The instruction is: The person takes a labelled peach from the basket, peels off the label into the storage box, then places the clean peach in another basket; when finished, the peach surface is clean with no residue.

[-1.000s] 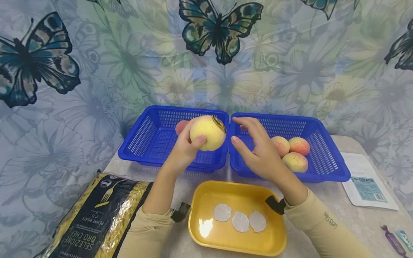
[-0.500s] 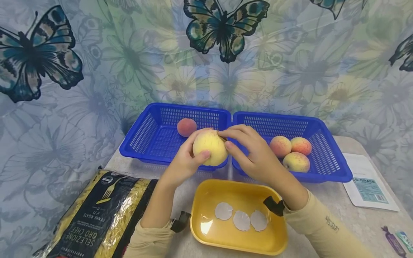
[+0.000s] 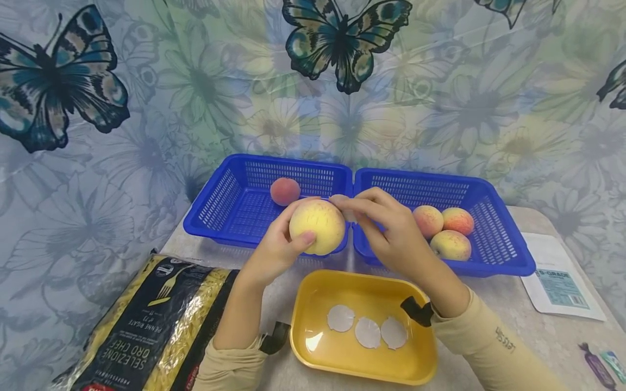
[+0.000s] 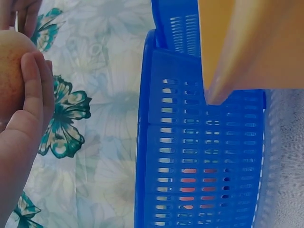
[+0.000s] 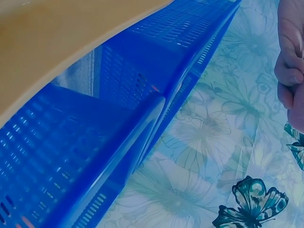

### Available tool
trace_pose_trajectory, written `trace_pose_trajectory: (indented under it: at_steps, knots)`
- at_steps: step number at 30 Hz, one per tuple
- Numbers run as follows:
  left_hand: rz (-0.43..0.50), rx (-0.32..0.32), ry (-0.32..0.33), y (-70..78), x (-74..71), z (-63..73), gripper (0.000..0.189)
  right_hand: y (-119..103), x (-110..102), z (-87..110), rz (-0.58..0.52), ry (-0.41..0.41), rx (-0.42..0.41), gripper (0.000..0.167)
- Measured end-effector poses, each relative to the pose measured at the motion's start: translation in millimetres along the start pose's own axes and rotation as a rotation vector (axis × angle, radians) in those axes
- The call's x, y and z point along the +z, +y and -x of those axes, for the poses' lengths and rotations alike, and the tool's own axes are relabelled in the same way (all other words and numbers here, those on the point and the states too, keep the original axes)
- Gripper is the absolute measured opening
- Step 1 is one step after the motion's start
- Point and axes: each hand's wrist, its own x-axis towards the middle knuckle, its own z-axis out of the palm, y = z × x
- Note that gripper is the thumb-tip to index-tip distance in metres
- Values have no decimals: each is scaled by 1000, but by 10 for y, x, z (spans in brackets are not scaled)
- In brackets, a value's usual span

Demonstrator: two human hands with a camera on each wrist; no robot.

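In the head view my left hand (image 3: 274, 250) grips a yellow peach (image 3: 317, 227) above the gap between two blue baskets. Its thumb presses the front of the fruit. My right hand (image 3: 391, 225) is at the peach's upper right side, thumb and forefinger pinching a round, pale sticker (image 3: 349, 215) at its edge. In the left wrist view the peach (image 4: 10, 76) shows at the left border with fingers curled round it. Only part of the right hand (image 5: 290, 57) enters the right wrist view. Several white round stickers, one of them (image 3: 368, 332), lie in a yellow tray (image 3: 318, 369).
One reddish peach (image 3: 285, 191) sits in the left blue basket (image 3: 215, 201). The right blue basket (image 3: 499, 239) holds three peaches (image 3: 451, 245). A pasta bag (image 3: 146, 326) lies at the left, a white pouch (image 3: 562, 282) and two small wrapped candies (image 3: 596, 364) at the right.
The right hand has come in to the peach and peeled up the dark-and-gold sticker, now pale side showing. The left hand has lowered the peach slightly, uncovering the reddish one behind.
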Motion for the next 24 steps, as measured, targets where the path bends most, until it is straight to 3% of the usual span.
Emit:
trace_pose_trajectory:
  at_steps: [5, 14, 19, 24]
  knots:
    - [9, 6, -8, -11, 12, -13, 70, 13, -48, 42, 28, 14, 20, 34]
    - [-16, 8, 17, -17, -30, -11, 74, 36, -280, 165, -3, 62, 145, 39]
    - [6, 20, 29, -5, -48, -6, 75, 18, -434, 332, 28, 9, 242, 40]
    - [34, 42, 41, -30, -54, -10, 79, 23, -545, 631, 76, -61, 306, 39]
